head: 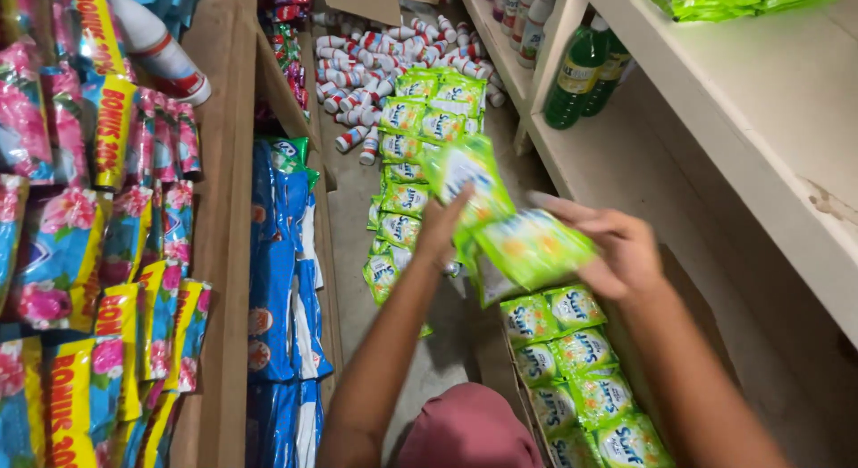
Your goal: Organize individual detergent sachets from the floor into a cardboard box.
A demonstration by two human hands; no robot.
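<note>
The wooden shelves (234, 164) on your left carry blue packets (273, 298). On the floor (357, 253) runs a long strip of green sachets (407, 155). Your right hand (617, 249) holds a blurred green sachet (532, 244) from the side, fingers spread flat along it. Your left hand (442, 227) has fingers pinching a second green sachet (469, 177) above it.

Bright green sachets (500, 227) with white and orange patches fill both hands, matching the green strips (411, 155) on the grey floor (357, 253) and the green packs (572, 379) below. Blue packets (277, 289) line the brown wooden shelf (228, 209), beside pink-flowered packets (63, 244) banded in yellow and red. White bottles (357, 75) with red stripes lie beyond, near dark green bottles (576, 75) on a cream shelf (760, 119).
</note>
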